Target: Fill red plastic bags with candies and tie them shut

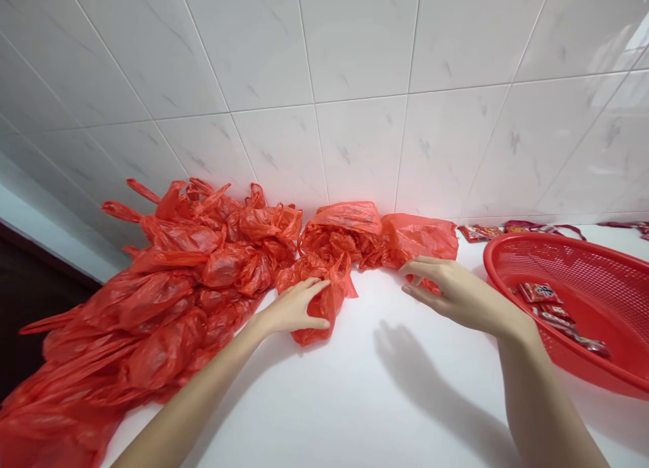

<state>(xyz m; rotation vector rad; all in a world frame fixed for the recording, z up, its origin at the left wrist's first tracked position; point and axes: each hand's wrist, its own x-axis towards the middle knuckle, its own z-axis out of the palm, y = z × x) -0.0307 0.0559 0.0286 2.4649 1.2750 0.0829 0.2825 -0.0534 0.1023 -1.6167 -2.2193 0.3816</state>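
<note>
My left hand (294, 308) is closed around a small filled red plastic bag (332, 299) on the white surface, thumb on its near side and fingers over its top. The contents of that bag cannot be made out. To the right, my right hand (441, 289) hovers with curved fingers, thumb and fingertips apart. Just behind it lies a flat red plastic bag (420, 235), and some red shows through the gap between thumb and fingers; whether they touch is unclear. A crumpled heap of red bags (349, 228) sits between the hands, by the wall.
Many filled red bags (167, 299) with handles are piled along the left. At the right stands a red perforated basket (568, 248) holding several small snack packets (550, 302). More red packets (479, 233) lie by the tiled wall (365, 150), behind the basket.
</note>
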